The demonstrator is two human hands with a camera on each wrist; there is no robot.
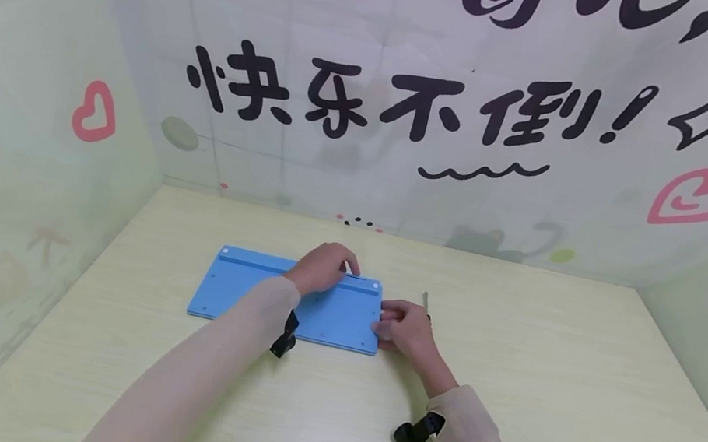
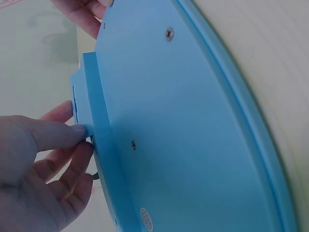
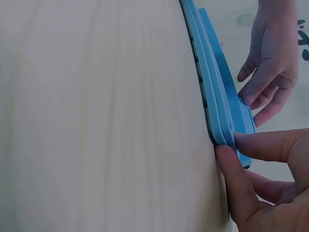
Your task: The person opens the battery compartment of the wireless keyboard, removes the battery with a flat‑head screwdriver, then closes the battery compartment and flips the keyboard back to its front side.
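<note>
A blue keyboard point(image 1: 336, 321) lies face down on the table, its underside up. Screws and a small oval sticker show on that underside point(image 2: 169, 111) in the left wrist view; in the right wrist view, dark gaps between keys show along its lower side. My left hand point(image 1: 320, 266) pinches the raised ridge point(image 2: 99, 101) along the far edge, thumb on the near side and fingers behind. My right hand point(image 1: 407, 331) grips the right end, thumb point(image 3: 265, 144) on top and index finger against the lower edge.
A thin grey object point(image 1: 426, 302) stands out just beyond my right hand, mostly hidden by it. The pale wood-grain table point(image 1: 541, 412) meets printed cloth walls point(image 1: 333, 178) at the back and sides. Each wrist wears a small black camera point(image 1: 411, 437).
</note>
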